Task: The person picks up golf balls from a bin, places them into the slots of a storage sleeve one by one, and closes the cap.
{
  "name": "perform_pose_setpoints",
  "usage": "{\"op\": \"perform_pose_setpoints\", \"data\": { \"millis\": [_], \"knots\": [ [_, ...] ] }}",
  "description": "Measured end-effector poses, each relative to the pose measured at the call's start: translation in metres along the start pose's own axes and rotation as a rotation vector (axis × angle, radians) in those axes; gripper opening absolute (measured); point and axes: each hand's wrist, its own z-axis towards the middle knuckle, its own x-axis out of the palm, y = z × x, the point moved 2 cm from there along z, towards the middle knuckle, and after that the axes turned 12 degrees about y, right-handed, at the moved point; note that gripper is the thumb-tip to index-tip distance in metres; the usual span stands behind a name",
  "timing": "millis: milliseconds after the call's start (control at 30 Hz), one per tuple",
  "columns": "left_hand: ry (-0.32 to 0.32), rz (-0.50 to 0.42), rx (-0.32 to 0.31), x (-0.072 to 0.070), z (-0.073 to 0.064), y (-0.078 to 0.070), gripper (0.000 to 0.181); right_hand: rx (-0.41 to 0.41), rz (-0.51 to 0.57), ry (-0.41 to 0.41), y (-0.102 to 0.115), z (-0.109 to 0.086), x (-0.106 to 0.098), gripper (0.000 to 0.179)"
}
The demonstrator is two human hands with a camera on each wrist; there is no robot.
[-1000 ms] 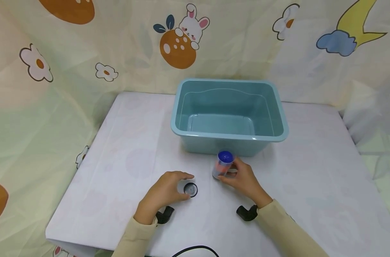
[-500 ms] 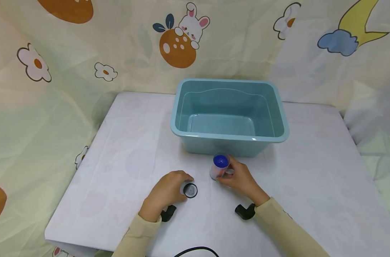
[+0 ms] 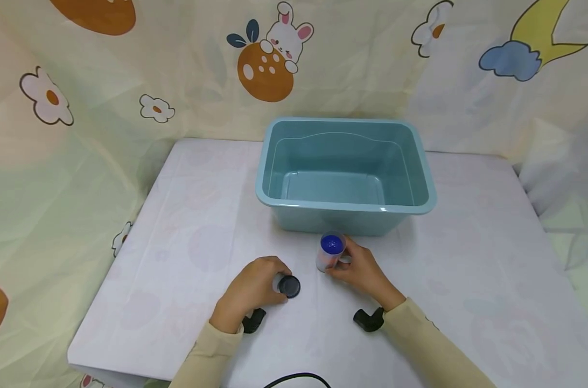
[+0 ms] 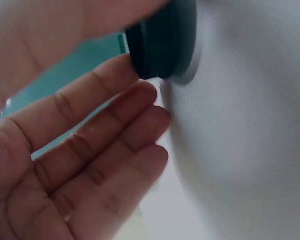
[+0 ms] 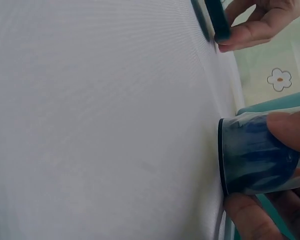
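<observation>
My left hand pinches a small round black cap close over the table, its flat dark top facing up. In the left wrist view the cap sits between thumb and index finger, while the other fingers extend loosely beside it. My right hand grips a short see-through cylinder with a blue top and a patch of red lower down, standing near the bin's front. In the right wrist view, thumb and fingers wrap the cylinder, whose dark-rimmed end meets the white surface.
A light-blue plastic bin stands behind both hands on the white-covered table. Patterned cloth hangs at the back and left. A black cable curves along the front edge.
The left fingers have closed on the cap, which has turned from its hollow side up to its flat top up. The right hand has shifted the cylinder slightly left.
</observation>
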Motion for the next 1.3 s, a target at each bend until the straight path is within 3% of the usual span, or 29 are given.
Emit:
{"op": "perform_pose_setpoints", "data": {
  "millis": [200, 367, 533, 867, 1300],
  "knots": [
    [-0.044, -0.087, 0.079, -0.010, -0.001, -0.007, 0.042, 0.001, -0.004, -0.013, -0.001, -0.001, 0.001, 0.057],
    [-0.115, -0.254, 0.131, -0.023, -0.001, -0.016, 0.042, -0.014, -0.009, -0.026, -0.001, -0.002, 0.001, 0.056],
    [-0.201, -0.327, 0.174, -0.036, 0.000, -0.023, 0.043, -0.021, -0.008, -0.024, -0.002, -0.003, 0.002, 0.053],
    [-0.329, -0.313, 0.252, -0.051, 0.008, -0.031, 0.045, -0.026, 0.005, -0.019, 0.000, -0.004, 0.004, 0.056],
    [-0.345, -0.288, 0.298, -0.054, 0.016, -0.041, 0.044, -0.028, -0.009, -0.024, 0.000, -0.005, 0.004, 0.055]
  ]
}}
